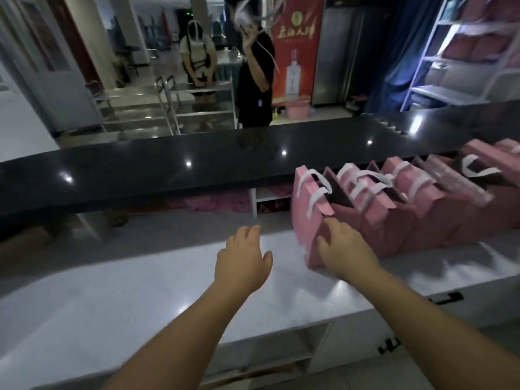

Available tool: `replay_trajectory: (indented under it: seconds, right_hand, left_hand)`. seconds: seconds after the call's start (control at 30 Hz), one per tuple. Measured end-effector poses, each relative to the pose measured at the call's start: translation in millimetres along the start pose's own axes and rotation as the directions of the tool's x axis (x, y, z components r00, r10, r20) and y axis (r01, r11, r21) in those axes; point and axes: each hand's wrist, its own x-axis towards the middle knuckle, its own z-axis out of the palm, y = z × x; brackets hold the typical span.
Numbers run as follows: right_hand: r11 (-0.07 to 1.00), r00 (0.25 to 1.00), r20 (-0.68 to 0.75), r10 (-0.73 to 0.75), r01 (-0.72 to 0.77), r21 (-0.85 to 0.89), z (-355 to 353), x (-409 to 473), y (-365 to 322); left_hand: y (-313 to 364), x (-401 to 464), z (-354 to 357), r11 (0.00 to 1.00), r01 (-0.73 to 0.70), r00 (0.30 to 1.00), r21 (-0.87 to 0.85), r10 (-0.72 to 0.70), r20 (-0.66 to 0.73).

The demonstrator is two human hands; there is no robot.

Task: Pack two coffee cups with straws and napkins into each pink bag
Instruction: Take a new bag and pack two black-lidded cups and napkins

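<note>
End bag point(308, 220) stands leftmost in the bag row point(408, 204). Right hand point(342, 249) touches its near side; grip indeterminate. Left hand point(243, 263), left of it, relaxed, empty. Risk: one-handed pull topples neighbours.

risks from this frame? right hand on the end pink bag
1. The end bag already leans; the right hand touches only its side, so it could tip onto the white counter.
2. The other pink bags stand packed against it; pulling may drag or topple them.
3. The left hand hovers free, steadying nothing.
</note>
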Motion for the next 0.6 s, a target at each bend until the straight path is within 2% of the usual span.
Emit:
replay_trajectory:
  seconds: [0.13, 0.33, 0.47, 0.6]
  right_hand:
    - [0.998, 0.993, -0.106, 0.054, -0.055, -0.009, -26.6, 56.5, 7.4]
    - [0.984, 0.986, -0.075, 0.152, -0.158, -0.079, -43.3, 114.3, 21.1]
    - [0.982, 0.989, -0.042, 0.145, -0.149, -0.119, -42.0, 150.5, 30.8]
    - [0.966, 0.995, -0.022, 0.102, -0.104, -0.236, -34.9, 194.5, 39.9]
  left_hand:
    - [23.1, 74.5, 3.6, 0.995, -0.085, 0.996, -0.047, 0.086, 0.021]
    - [59.1, 152.4, 17.5, 0.983, -0.174, 0.983, -0.065, 0.177, 0.054]
    - [89.1, 182.8, 32.3, 0.985, -0.151, 0.98, -0.087, 0.16, 0.115]
    - [116.7, 206.1, 43.2, 0.995, -0.044, 0.985, -0.092, 0.058, 0.163]
